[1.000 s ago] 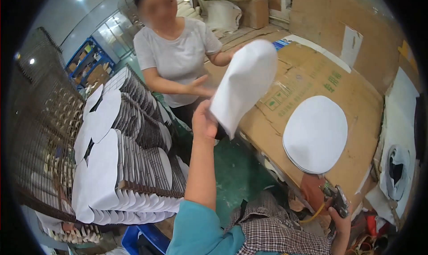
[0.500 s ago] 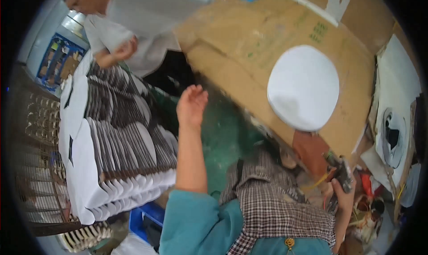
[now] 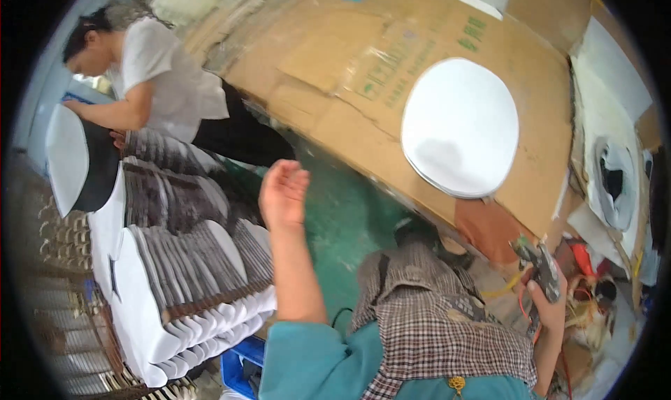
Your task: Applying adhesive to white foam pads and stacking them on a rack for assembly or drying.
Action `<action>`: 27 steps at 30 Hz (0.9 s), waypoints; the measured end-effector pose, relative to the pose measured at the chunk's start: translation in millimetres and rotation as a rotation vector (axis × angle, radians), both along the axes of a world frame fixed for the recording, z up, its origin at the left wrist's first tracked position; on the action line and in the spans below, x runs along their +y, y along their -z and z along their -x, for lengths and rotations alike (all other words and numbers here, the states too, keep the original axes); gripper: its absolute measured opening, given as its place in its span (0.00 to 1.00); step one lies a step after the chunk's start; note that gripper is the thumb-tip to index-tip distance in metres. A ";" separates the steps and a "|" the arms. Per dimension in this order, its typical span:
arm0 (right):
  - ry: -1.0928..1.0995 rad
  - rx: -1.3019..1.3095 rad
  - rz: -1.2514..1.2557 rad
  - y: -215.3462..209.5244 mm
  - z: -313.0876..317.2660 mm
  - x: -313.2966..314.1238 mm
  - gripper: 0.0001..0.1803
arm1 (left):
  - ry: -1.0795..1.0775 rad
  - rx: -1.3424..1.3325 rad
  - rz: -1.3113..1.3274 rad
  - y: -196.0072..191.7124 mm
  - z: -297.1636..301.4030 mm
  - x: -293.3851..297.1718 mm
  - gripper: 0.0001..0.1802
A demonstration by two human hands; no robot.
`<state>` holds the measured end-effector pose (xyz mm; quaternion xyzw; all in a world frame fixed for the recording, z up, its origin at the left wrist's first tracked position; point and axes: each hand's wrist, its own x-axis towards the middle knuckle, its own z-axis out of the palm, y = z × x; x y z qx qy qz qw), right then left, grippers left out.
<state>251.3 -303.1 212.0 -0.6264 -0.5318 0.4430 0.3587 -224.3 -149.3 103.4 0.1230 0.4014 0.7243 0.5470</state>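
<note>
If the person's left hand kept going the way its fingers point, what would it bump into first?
Probably the edge of the big brown cardboard sheet. The empty left hand points up across the green floor toward it, though depth is hard to judge.

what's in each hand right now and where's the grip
The left hand is open and empty. The right hand grips a dark metal hand tool around its lower body, its head pointing up.

Left hand emptied and lowered, fingers loosely curled above the green floor. White oval piece passed over to the co-worker, held beside the stacked pieces.
</note>
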 end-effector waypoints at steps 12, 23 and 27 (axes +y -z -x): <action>0.084 0.315 0.056 -7.8 23.7 7.8 0.28 | 0.127 0.044 0.092 -34.1 -55.3 15.5 0.07; -0.277 0.207 0.143 -46.8 71.6 32.5 0.25 | -0.133 -0.072 0.089 -21.8 27.0 -40.2 0.06; -0.327 0.186 0.063 -34.8 90.3 29.9 0.25 | -0.191 -0.026 0.178 -1.6 48.2 -60.3 0.09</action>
